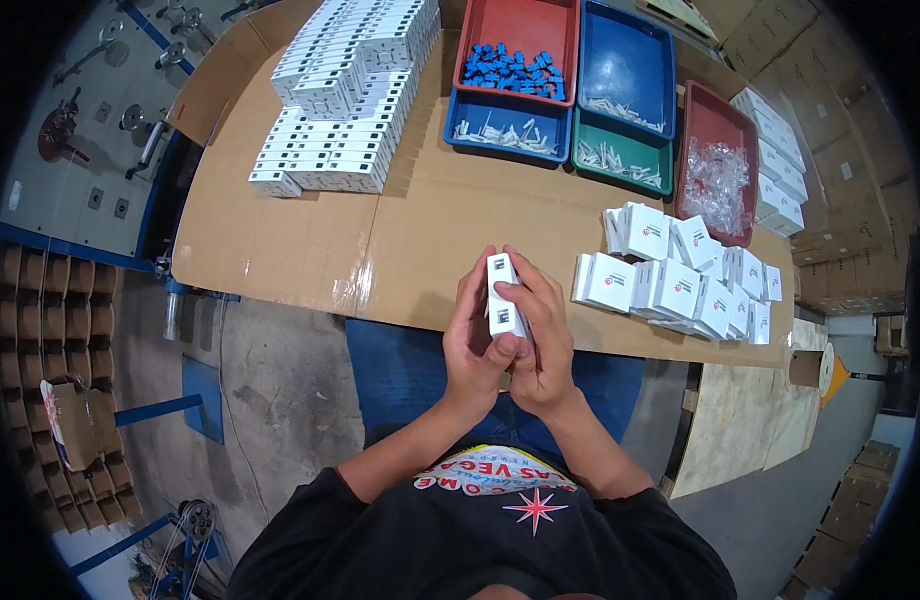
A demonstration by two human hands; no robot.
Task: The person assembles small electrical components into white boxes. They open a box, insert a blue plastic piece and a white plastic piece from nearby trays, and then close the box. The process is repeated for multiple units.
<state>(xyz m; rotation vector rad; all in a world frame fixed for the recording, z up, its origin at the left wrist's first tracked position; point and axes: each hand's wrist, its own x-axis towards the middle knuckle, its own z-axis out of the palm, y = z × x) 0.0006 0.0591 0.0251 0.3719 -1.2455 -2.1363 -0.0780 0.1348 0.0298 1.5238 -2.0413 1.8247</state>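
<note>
The person's dark shirt (480,540) with a star print is filling the lower edge of the view, and both forearms are rising from it toward the middle. The left hand (472,345) and the right hand (542,345) are meeting just in front of the near edge of the table (410,240), over blue trousers. Together they are holding a small white box (503,295) upright between them; the left grip is wrapping around its left side and bottom, the right grip is closing on its right side with the fingers (528,290) lying along the box face. Both grips are closed on the box, which is sitting clear of the table surface.

On the table, to the right of the hands, a loose cluster of white boxes (680,285) is lying in a heap, some tilted. At the far left a neat stack of flat white boxes (345,95) is standing in rows. Behind, a red tray (520,45) is holding blue parts, a blue tray (505,130) and a green tray (620,160) are holding pale small parts, another blue tray (625,70) is sitting beside the red one, and a second red tray (718,170) is holding clear plastic pieces. Cardboard cartons (840,170) are standing to the far right
</note>
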